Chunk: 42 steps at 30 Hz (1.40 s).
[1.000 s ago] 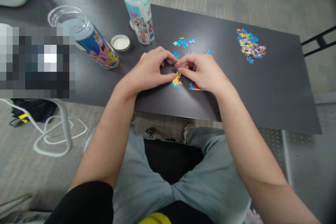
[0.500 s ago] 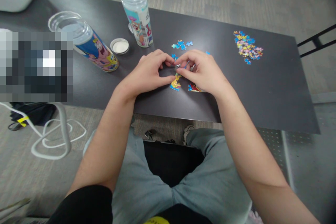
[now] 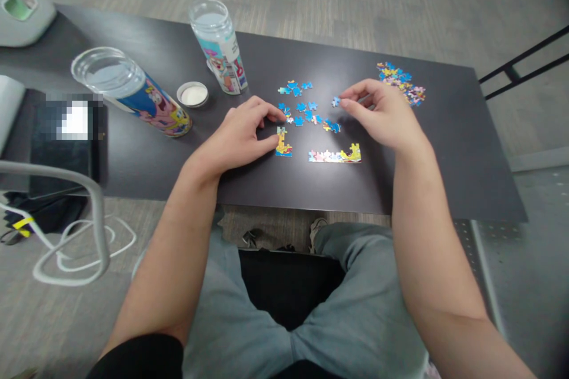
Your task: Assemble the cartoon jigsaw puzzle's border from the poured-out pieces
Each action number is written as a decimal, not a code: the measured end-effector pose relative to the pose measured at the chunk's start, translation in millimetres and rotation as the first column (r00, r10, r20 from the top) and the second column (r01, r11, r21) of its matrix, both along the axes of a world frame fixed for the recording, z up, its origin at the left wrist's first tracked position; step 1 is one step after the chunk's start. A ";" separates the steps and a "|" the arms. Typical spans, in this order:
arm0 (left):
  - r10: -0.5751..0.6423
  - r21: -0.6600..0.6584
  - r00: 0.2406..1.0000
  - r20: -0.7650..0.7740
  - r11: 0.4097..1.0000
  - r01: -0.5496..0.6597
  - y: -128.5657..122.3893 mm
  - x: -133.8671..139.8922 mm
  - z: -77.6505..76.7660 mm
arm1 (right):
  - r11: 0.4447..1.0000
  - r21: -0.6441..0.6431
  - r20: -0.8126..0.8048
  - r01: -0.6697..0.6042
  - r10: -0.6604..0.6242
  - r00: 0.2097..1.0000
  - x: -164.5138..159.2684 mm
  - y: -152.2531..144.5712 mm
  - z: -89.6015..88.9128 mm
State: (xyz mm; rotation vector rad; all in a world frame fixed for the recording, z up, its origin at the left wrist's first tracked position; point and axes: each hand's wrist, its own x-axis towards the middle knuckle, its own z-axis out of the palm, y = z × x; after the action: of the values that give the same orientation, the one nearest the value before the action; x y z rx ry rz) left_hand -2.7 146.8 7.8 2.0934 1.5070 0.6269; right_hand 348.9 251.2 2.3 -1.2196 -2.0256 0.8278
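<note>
My right hand pinches a small blue jigsaw puzzle piece between thumb and fingertips, just above or at the table. Thumb and fingers apart, my left hand rests on the table; its thumb tip touches a joined yellow puzzle section. Its index fingertip lies by loose blue-and-white pieces. A joined strip of puzzle with a straight lower edge lies to the right of that section. Several loose blue pieces are scattered between my hands, with another small group farther back.
A heap of mixed pieces lies beyond my right hand on the dark table. Two clear jars with cartoon labels, the nearer jar and the farther jar, stand at left beside a round lid.
My right hand has moved right, away from my left, with a blue piece in its fingertips. The strip and loose pieces it covered now show. The view has shifted slightly.
</note>
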 end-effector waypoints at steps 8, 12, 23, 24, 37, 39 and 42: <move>0.033 0.028 0.999 0.004 0.999 -0.033 2.6 0.1 -6.8 | 1.000 -0.002 0.036 0.002 -0.002 0.999 -6.3 0.3 -14.8; 0.052 0.034 0.999 0.007 0.998 -0.053 3.3 0.5 -9.0 | 1.000 0.009 0.051 0.005 -0.006 0.999 -5.0 1.3 -15.6; 0.050 0.025 0.998 -0.027 0.998 -0.049 1.6 1.3 -6.1 | 0.997 0.029 0.041 0.064 -0.066 0.997 -2.5 7.6 -22.1; 0.052 0.025 0.998 -0.026 0.998 -0.051 1.5 1.4 -5.8 | 0.997 0.039 0.036 0.073 -0.074 0.997 -3.0 8.7 -23.9; 0.053 0.025 0.998 -0.025 0.998 -0.053 2.5 2.4 -6.0 | 0.988 0.146 0.106 0.048 -0.064 0.992 -12.1 7.9 -26.7; 0.051 0.022 0.998 -0.026 0.998 -0.051 3.1 2.6 -6.2 | 0.986 0.168 0.133 -0.005 -0.017 0.991 -24.8 1.5 -22.2; 0.052 0.016 0.998 -0.029 0.999 -0.051 2.4 3.5 -6.0 | 0.981 0.183 0.182 -0.071 0.037 0.983 -50.0 -4.0 -20.3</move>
State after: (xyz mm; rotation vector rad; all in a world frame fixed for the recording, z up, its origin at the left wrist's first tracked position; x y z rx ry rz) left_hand 0.8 149.3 1.8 2.0891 1.5814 0.6309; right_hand 298.8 247.2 -18.0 -1.1701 -2.2323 0.5519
